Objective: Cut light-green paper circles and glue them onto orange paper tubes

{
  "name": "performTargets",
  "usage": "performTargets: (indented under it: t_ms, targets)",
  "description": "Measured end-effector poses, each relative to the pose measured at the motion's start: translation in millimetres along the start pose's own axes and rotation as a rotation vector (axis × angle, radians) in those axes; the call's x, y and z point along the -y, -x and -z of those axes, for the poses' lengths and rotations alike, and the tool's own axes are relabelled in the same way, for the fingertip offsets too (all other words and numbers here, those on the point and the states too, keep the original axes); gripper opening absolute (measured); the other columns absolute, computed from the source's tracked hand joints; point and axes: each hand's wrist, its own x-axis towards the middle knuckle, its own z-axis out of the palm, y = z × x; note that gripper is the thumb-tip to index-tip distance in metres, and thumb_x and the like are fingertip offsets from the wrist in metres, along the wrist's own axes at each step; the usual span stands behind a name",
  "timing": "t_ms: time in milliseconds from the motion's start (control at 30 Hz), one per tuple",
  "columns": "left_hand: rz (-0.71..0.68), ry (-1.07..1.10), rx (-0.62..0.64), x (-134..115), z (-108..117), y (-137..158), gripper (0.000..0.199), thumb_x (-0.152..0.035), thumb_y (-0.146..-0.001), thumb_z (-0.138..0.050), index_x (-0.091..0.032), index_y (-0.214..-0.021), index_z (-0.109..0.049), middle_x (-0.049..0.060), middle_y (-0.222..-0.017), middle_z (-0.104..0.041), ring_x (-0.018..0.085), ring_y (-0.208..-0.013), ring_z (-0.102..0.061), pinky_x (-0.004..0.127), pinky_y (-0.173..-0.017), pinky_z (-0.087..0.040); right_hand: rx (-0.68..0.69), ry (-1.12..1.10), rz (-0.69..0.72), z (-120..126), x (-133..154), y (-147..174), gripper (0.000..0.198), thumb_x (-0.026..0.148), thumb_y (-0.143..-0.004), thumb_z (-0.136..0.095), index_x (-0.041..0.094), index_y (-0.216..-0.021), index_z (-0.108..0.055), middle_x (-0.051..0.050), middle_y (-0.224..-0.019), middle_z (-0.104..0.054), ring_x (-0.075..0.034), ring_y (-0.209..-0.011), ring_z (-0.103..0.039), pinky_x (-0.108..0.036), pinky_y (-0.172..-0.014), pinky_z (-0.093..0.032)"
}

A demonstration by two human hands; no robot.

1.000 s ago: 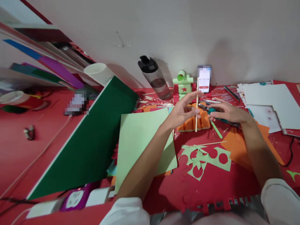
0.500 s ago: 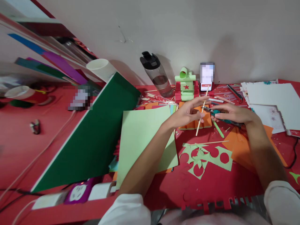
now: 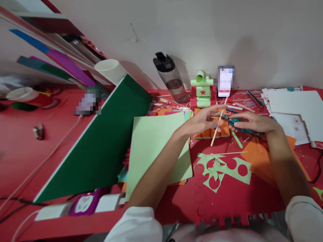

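Note:
A thin pale wooden stick (image 3: 214, 137) is pinched in my left hand (image 3: 203, 121), slanting from lower left to upper right. Wrapped round the teal handles of a pair of pliers (image 3: 238, 123), my right hand (image 3: 257, 121) keeps the metal jaws against the stick's middle. Below both hands lie rolled orange paper tubes (image 3: 202, 134) side by side. Behind them stands a model of green and red paper rolls (image 3: 202, 92) with a red star. A green rolled paper stick (image 3: 236, 138) rests under the pliers.
Green paper sheets (image 3: 158, 144) lie left, beside a slanted dark green board (image 3: 101, 148). A water bottle (image 3: 174, 82) and a lit phone (image 3: 225, 80) stand by the wall. Green scraps with round holes (image 3: 238, 164), orange paper (image 3: 259, 154) and white sheets (image 3: 295, 104) lie about.
The camera view has shifted slightly. The stick leans a little more to the right, and the pliers' jaws stay on it. Both hands keep nearly the same hold.

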Motion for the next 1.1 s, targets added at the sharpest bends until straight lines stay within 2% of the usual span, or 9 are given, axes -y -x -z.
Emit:
performTargets:
  t_ms: [133,500,633,833,967,1100]
  targets:
    - [0.011,0.0,-0.005,-2.6,-0.8,0.6,0.074,-0.04,-0.092,-0.083,-0.028,-0.159,-0.054,0.02,-0.152,-0.063,0.014,-0.075,-0.073,0.04,-0.084,-0.063,0.032,-0.036,-0.038,1.0,-1.1,0.3,0.071,0.064,-0.092,-0.07,0.024,-0.15,-0.068,-0.013,-0.143,-0.072,-0.039,-0.135,-0.064,-0.055,-0.118,-0.047]
    - [-0.048,-0.042,0.0,1.1,-1.0,-0.3,0.069,-0.042,-0.096,-0.078,-0.032,-0.159,-0.054,0.019,-0.154,-0.061,0.016,-0.078,-0.074,0.045,-0.086,-0.063,0.021,0.026,-0.01,2.5,-2.8,-0.9,0.075,0.07,-0.09,-0.068,0.024,-0.149,-0.069,-0.013,-0.141,-0.073,-0.041,-0.141,-0.06,-0.057,-0.119,-0.046]
    - [-0.062,-0.036,-0.003,2.8,-0.7,-1.5,0.069,-0.043,-0.095,-0.079,-0.033,-0.159,-0.054,0.019,-0.157,-0.058,0.016,-0.081,-0.074,0.043,-0.085,-0.064,0.023,0.013,0.006,2.1,-2.9,-0.6,0.073,0.068,-0.091,-0.069,0.024,-0.149,-0.069,-0.014,-0.14,-0.073,-0.04,-0.137,-0.063,-0.055,-0.115,-0.05]
    - [-0.055,-0.033,-0.012,3.0,-1.8,-1.9,0.068,-0.043,-0.094,-0.08,-0.031,-0.157,-0.056,0.018,-0.15,-0.064,0.017,-0.085,-0.073,0.04,-0.083,-0.065,0.036,-0.026,-0.011,1.5,-6.7,-1.0,0.073,0.066,-0.091,-0.069,0.024,-0.151,-0.067,-0.012,-0.132,-0.076,-0.036,-0.127,-0.068,-0.054,-0.113,-0.051]
    - [-0.059,-0.026,-0.02,4.0,-2.2,-2.3,0.066,-0.043,-0.094,-0.08,-0.031,-0.155,-0.057,0.018,-0.151,-0.063,0.014,-0.079,-0.072,0.039,-0.082,-0.064,0.053,-0.056,-0.041,1.1,-6.6,-1.6,0.075,0.064,-0.091,-0.071,0.022,-0.154,-0.064,-0.013,-0.125,-0.078,-0.035,-0.117,-0.072,-0.051,-0.106,-0.056]
    - [-0.044,-0.03,-0.026,4.0,-1.8,-2.5,0.066,-0.042,-0.095,-0.08,-0.031,-0.156,-0.056,0.018,-0.152,-0.062,0.014,-0.077,-0.072,0.04,-0.083,-0.064,0.05,-0.041,-0.005,1.0,-8.2,-3.7,0.071,0.062,-0.092,-0.07,0.024,-0.152,-0.066,-0.011,-0.127,-0.078,-0.034,-0.118,-0.072,-0.051,-0.106,-0.056]
